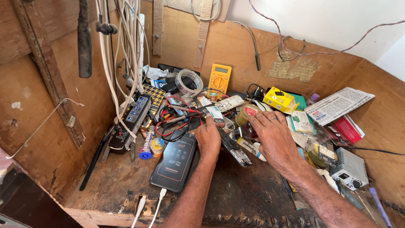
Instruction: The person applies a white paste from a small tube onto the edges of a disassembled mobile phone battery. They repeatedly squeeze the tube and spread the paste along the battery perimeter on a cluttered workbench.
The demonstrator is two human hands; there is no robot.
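Observation:
My left hand (209,138) rests palm down on the wooden bench, fingers curled over a small part I cannot make out, right beside a black power bank (174,161). My right hand (274,136) hovers with fingers spread above a dark glass jar (247,122) and a stripped phone frame (235,148) lying between the two hands. A ring shows on the right hand. What the right fingertips touch is hidden.
A yellow multimeter (219,79) and a tape roll (189,82) stand at the back. A black power strip (130,122) leans at left under hanging cables. A yellow box (278,99), papers (338,104) and a grey power supply (349,169) crowd the right.

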